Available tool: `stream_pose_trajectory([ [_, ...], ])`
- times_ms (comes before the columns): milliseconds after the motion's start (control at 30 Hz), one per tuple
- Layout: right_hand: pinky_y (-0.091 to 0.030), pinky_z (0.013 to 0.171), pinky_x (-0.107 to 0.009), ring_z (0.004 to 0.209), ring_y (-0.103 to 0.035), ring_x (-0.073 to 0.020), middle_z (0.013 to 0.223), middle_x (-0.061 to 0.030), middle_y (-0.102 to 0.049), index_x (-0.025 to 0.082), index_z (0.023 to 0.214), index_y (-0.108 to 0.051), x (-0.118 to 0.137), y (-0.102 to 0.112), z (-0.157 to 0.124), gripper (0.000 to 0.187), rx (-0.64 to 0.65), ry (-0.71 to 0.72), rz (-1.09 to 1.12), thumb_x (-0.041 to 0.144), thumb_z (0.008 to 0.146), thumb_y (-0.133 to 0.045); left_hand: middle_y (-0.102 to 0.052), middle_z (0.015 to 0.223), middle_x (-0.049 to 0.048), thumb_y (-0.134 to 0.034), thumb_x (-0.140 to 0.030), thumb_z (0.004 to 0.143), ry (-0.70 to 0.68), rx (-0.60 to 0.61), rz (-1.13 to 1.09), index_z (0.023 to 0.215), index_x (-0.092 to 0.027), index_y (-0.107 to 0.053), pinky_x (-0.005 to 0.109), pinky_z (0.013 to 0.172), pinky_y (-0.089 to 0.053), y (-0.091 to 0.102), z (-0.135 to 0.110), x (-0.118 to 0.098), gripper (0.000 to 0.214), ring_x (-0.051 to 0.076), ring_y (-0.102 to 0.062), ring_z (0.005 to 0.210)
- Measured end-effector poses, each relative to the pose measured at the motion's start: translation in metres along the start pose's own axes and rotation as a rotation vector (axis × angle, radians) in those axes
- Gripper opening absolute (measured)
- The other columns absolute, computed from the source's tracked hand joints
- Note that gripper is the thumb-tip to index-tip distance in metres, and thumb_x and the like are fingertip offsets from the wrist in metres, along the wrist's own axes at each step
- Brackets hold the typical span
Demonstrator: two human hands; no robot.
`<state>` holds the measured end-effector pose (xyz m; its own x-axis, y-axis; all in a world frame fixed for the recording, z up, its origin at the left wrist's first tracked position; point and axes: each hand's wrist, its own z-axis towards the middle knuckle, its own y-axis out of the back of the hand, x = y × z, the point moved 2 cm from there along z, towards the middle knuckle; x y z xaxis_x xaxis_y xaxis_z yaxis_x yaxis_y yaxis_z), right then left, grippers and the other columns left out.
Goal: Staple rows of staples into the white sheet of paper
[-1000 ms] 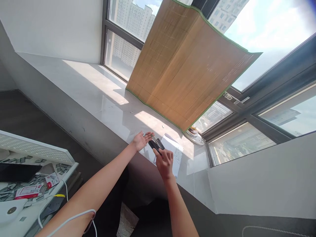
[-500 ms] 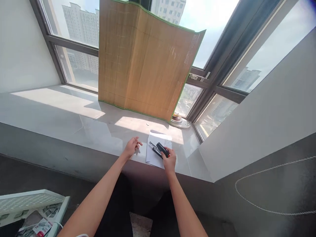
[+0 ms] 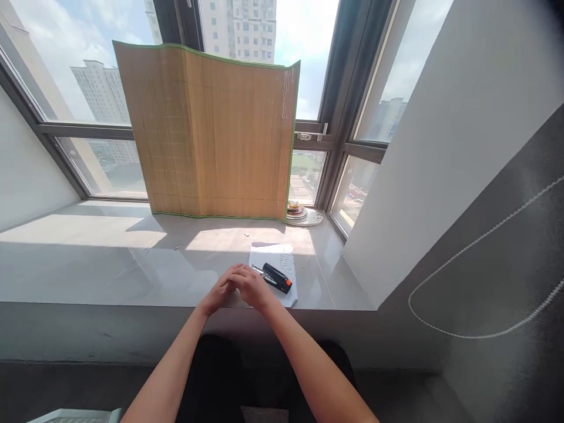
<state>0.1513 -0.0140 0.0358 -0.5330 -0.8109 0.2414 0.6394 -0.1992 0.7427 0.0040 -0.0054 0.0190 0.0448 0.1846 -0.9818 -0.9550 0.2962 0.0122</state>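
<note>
My left hand (image 3: 219, 292) and my right hand (image 3: 251, 285) meet above the front edge of the sill. Their fingers are bent together and closed. Whatever they may hold is hidden behind the fingers. Just right of them, a black stapler (image 3: 278, 276) with an orange-red end lies opened up, its metal rail showing on the left side. It rests on a white sheet of paper (image 3: 263, 251) with handwriting in the upper right part. My right hand is beside the stapler and no longer on it.
A bamboo mat (image 3: 220, 141) with green edging leans against the window. Stacked plates (image 3: 304, 217) stand at its right foot. Small scraps (image 3: 247, 234) lie on the pale sill (image 3: 101, 276). A white cord (image 3: 467, 336) hangs at the right, and a pale crate rim (image 3: 77, 416) shows bottom left.
My right hand has let go of the stapler and moved left to meet my left hand. The stapler now lies on the paper. The view has turned and shifted.
</note>
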Motion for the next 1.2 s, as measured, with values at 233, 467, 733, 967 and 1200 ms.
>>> stream_pose_trajectory([
  [233,-0.057,0.097,-0.034,0.127,-0.062,-0.0221,0.127,-0.0086,-0.07,0.024,0.126,-0.069,-0.002,0.007,-0.011,0.04,0.01,0.092,-0.096,0.001,0.096,-0.058,-0.071,0.128,0.0131,-0.067,-0.056,0.096,-0.041,0.037,0.116,0.126,-0.022,-0.073,0.041,0.109,-0.049,0.001,-0.001,0.002,0.046,0.03,-0.062,0.124],
  [467,-0.058,0.088,-0.031,0.098,-0.067,-0.0189,0.114,-0.0091,-0.073,0.021,0.126,-0.07,-0.005,0.058,-0.019,0.035,-0.153,0.073,-0.129,0.004,0.1,-0.053,-0.066,0.074,0.0021,-0.052,-0.067,0.099,0.044,-0.089,0.154,0.101,-0.021,-0.064,0.029,0.064,-0.045,-0.001,0.002,0.008,0.047,0.017,-0.056,0.064],
  [733,-0.057,0.078,-0.033,0.081,-0.071,-0.0204,0.096,-0.0077,-0.077,0.019,0.095,-0.079,-0.17,0.153,-0.069,0.014,-0.481,-0.669,-0.051,0.026,0.093,-0.067,-0.041,0.051,-0.006,-0.049,-0.062,0.098,0.127,-0.018,0.381,0.078,-0.024,-0.055,0.027,0.056,-0.03,-0.008,0.007,0.015,0.043,0.015,-0.035,0.05],
  [967,-0.045,0.074,-0.028,0.081,-0.067,-0.0205,0.094,-0.0108,-0.079,0.016,0.104,-0.08,-0.286,0.142,-0.076,0.02,-0.348,-1.038,-0.223,0.023,0.09,-0.067,-0.036,0.052,-0.0061,-0.048,-0.058,0.099,0.124,0.001,0.446,0.075,-0.024,-0.053,0.028,0.056,-0.027,-0.008,0.006,0.019,0.042,0.015,-0.031,0.052],
  [1200,-0.033,0.067,-0.029,0.076,-0.056,-0.0172,0.083,-0.0063,-0.072,0.018,0.076,-0.077,-0.323,0.101,-0.062,0.012,-0.199,-0.988,-0.28,0.018,0.086,-0.069,-0.036,0.056,-0.0051,-0.048,-0.055,0.099,0.116,-0.023,0.506,0.072,-0.024,-0.049,0.028,0.057,-0.027,-0.008,0.007,0.021,0.042,0.015,-0.034,0.054],
])
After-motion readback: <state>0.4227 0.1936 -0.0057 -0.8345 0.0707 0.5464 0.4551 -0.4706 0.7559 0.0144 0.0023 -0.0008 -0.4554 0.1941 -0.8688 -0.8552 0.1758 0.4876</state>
